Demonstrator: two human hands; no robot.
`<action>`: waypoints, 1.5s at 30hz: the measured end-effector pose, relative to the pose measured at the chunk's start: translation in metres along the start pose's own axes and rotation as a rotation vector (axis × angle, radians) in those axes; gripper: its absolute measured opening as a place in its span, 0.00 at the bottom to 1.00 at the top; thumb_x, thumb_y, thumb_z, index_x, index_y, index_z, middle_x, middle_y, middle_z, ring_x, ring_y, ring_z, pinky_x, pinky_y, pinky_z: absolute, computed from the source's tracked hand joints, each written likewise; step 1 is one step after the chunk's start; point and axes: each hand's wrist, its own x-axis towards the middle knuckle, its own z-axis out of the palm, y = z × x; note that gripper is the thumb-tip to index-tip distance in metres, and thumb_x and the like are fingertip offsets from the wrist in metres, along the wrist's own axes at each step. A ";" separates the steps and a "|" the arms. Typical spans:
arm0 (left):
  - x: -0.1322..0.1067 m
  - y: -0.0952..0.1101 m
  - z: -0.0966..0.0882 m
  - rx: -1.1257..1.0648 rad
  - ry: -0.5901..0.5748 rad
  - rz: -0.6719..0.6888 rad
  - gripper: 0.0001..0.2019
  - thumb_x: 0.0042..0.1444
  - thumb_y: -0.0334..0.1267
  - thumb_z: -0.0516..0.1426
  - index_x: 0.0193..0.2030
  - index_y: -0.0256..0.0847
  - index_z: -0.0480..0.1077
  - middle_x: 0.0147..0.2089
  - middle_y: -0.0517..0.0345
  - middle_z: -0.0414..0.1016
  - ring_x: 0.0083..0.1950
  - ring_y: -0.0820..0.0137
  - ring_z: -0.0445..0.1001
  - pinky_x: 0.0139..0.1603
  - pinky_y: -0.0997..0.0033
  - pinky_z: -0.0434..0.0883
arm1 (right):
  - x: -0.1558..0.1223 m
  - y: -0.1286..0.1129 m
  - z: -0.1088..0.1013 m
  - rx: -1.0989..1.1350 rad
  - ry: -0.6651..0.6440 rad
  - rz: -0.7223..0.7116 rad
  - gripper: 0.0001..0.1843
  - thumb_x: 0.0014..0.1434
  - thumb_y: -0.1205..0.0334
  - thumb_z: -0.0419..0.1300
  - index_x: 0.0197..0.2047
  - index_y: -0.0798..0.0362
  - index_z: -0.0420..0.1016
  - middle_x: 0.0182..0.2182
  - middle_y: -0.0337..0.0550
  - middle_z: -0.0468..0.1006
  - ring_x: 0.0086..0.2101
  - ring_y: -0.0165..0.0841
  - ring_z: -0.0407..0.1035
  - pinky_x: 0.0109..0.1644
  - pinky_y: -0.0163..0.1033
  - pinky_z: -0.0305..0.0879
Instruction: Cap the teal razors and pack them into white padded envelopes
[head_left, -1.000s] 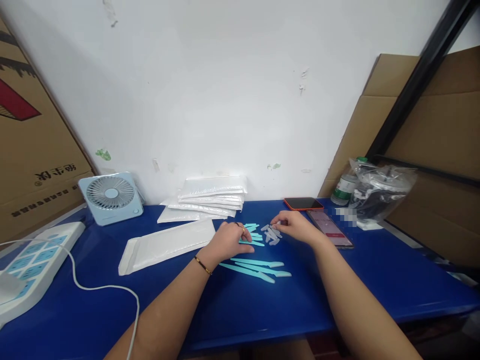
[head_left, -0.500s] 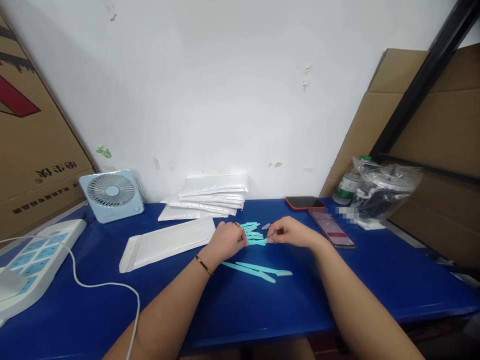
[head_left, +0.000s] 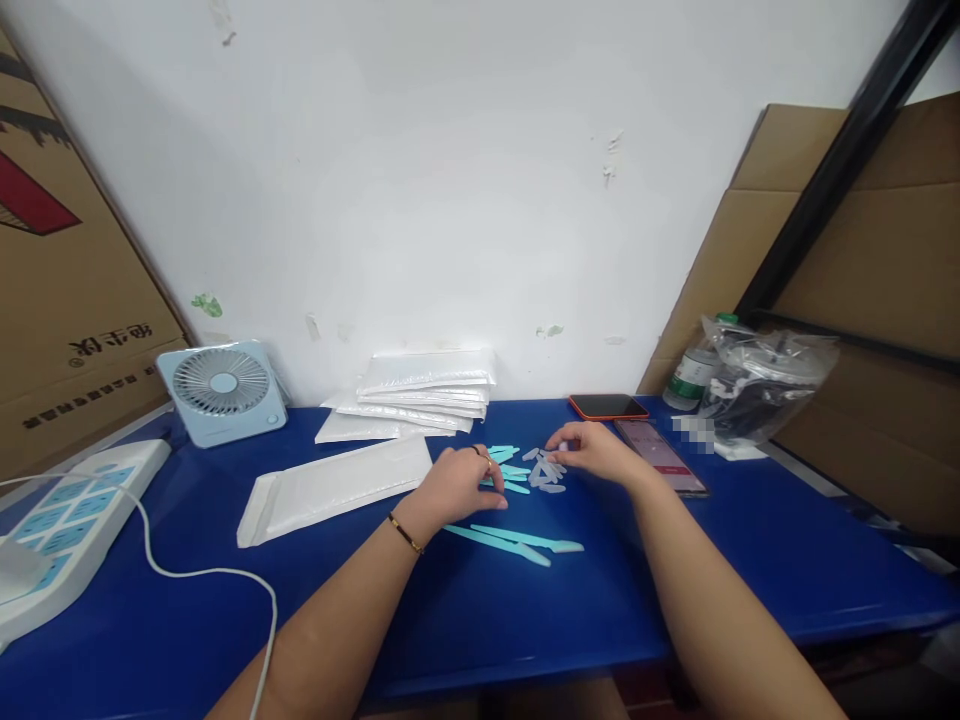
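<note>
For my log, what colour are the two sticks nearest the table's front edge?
The sticks are mainly turquoise; head view.

At the left of the frame, a pale blue fan (head_left: 223,393) stands beside a printed cardboard box (head_left: 67,260), with a white power strip (head_left: 79,535) nearer and a white cable (head_left: 191,573) curving down from it. A scuffed white wall (head_left: 435,180) fills the upper middle. Right of centre lie an orange-edged phone (head_left: 607,406) and a second phone (head_left: 660,458); beyond them, a green-capped bottle (head_left: 687,380) stands just beside a clear plastic bag (head_left: 780,385).
</note>
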 end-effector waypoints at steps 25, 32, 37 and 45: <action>0.003 0.010 0.005 0.032 -0.047 -0.112 0.07 0.54 0.40 0.56 0.30 0.42 0.73 0.33 0.59 0.77 0.34 0.69 0.73 0.33 0.72 0.62 | -0.008 -0.014 0.004 0.120 -0.443 -0.029 0.15 0.45 0.52 0.65 0.30 0.56 0.80 0.24 0.41 0.77 0.26 0.31 0.67 0.29 0.33 0.60; 0.004 -0.010 -0.005 0.100 0.076 -0.175 0.06 0.52 0.42 0.58 0.32 0.42 0.73 0.36 0.58 0.76 0.38 0.67 0.73 0.39 0.70 0.63 | -0.001 0.002 -0.001 0.058 -0.143 0.027 0.14 0.48 0.53 0.62 0.32 0.56 0.79 0.25 0.43 0.77 0.27 0.32 0.68 0.29 0.34 0.60; -0.006 0.001 -0.007 -0.004 -0.092 -0.017 0.16 0.40 0.51 0.64 0.35 0.46 0.74 0.39 0.60 0.75 0.38 0.68 0.73 0.32 0.74 0.63 | 0.000 0.004 -0.001 -0.046 -0.002 0.029 0.18 0.47 0.54 0.63 0.39 0.54 0.79 0.31 0.44 0.78 0.28 0.32 0.68 0.31 0.35 0.61; -0.011 0.018 -0.003 0.021 -0.149 -0.049 0.09 0.51 0.45 0.57 0.31 0.44 0.74 0.32 0.59 0.76 0.34 0.68 0.72 0.28 0.73 0.61 | -0.009 -0.021 -0.001 0.169 -0.244 -0.069 0.19 0.53 0.49 0.58 0.34 0.57 0.79 0.24 0.42 0.75 0.25 0.30 0.65 0.28 0.33 0.58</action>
